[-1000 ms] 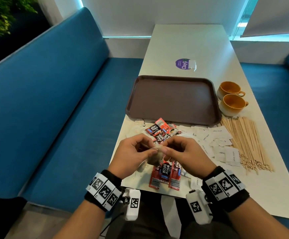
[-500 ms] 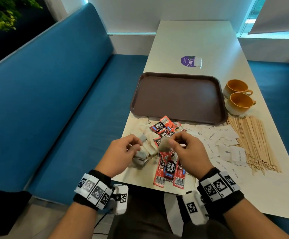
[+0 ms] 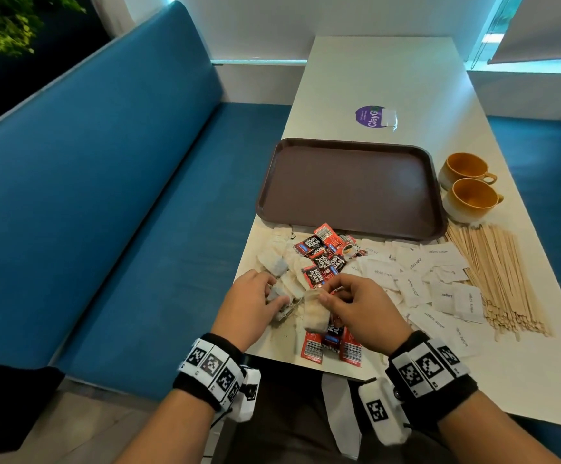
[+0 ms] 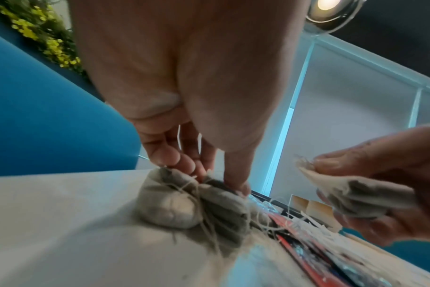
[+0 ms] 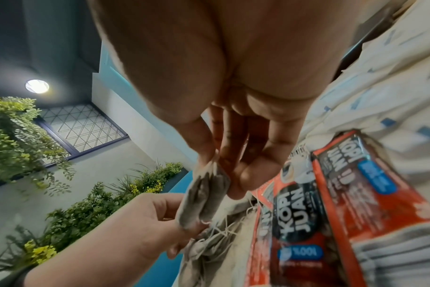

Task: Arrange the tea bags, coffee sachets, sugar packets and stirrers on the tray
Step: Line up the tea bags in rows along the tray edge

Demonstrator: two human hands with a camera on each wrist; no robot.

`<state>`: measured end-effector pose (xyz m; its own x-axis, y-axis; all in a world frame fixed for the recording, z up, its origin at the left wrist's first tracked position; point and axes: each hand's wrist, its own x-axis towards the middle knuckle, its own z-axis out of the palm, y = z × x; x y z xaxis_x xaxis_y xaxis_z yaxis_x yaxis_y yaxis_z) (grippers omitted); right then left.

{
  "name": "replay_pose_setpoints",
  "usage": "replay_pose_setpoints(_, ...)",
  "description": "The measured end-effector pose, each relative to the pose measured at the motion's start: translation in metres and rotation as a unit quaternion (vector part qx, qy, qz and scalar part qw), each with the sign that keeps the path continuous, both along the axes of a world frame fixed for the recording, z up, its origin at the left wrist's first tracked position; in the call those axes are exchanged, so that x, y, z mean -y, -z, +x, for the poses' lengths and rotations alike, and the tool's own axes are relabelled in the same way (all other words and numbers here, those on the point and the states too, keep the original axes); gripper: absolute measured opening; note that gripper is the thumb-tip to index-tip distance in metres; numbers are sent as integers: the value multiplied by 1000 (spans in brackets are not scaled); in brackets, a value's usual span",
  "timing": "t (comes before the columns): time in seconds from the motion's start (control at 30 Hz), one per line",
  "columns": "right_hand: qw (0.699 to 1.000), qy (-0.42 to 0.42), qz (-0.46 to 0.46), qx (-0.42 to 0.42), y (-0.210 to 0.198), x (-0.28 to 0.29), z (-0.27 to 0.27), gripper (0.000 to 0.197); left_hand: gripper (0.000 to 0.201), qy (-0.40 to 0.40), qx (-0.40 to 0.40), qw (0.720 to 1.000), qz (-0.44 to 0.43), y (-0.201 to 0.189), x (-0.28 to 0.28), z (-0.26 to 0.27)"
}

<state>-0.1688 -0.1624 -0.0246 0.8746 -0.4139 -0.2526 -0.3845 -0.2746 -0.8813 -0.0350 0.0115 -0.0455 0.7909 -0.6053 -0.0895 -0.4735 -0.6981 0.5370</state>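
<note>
The brown tray (image 3: 349, 185) lies bare in the middle of the table. In front of it sit a heap of tea bags (image 3: 279, 262), red coffee sachets (image 3: 322, 259), white sugar packets (image 3: 433, 283) and wooden stirrers (image 3: 496, 279). My left hand (image 3: 274, 298) is down on the heap, fingers and thumb curled round a clump of tea bags (image 4: 192, 200) with tangled strings. My right hand (image 3: 322, 296) pinches one tea bag (image 3: 314, 316) by its top edge, so it hangs just above the table; the right wrist view shows this tea bag (image 5: 204, 196) between thumb and fingers.
Two orange cups (image 3: 466, 182) stand right of the tray, beyond the stirrers. More coffee sachets (image 3: 332, 343) lie at the near table edge under my right hand. A purple sticker (image 3: 372, 117) is behind the tray. A blue bench (image 3: 121, 212) runs along the left.
My hands, together on one tea bag a second ago, have parted. The left went down to the heap and took hold of tea bags. The right keeps its tea bag.
</note>
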Motion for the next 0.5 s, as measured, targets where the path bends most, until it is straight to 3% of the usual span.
replay_pose_setpoints(0.27,1000,26,5,10,3,9,-1,6,25,-56,-69,993,-78,-12,-1,-1)
replay_pose_setpoints(0.4,999,21,18,37,0,7,-2,5,33,-87,-141,980,-113,-17,-11,2)
replay_pose_setpoints(0.5,994,-6,90,61,-5,4,-1,3,19,-100,-161,974,-123,-19,-20,4)
